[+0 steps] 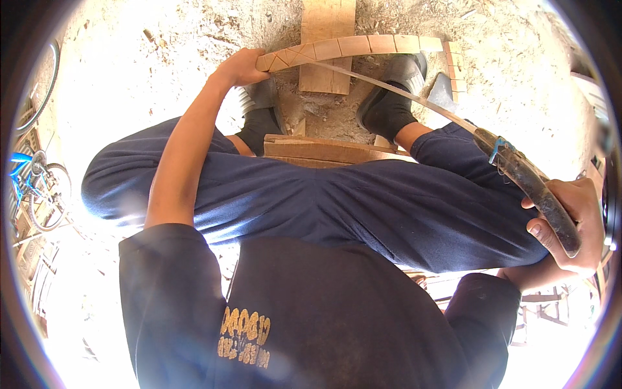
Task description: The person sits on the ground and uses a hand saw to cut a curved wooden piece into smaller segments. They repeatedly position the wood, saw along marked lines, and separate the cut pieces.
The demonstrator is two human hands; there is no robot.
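My left hand [238, 67] is closed around the left end of a curved wooden strip [350, 47], pale and marked with several dark cross lines. In my right hand [578, 217], the fingers wrap round the dark, curved handle [534, 188] of what looks like a narrow saw. Blue cord is tied near the handle's front end. Its long thin blade [389, 87] slants up and left to the strip's near edge, not far from my left hand. Whether the teeth are in the wood cannot be made out.
A flat plank [327, 76] lies on the dusty ground below the strip, between my feet in grey slippers [407, 72]. More wood [324, 150] sits between my legs. A grey flat wedge shape [442, 92] and a lined wood piece [457, 68] lie right. A blue bicycle [40, 172] stands left.
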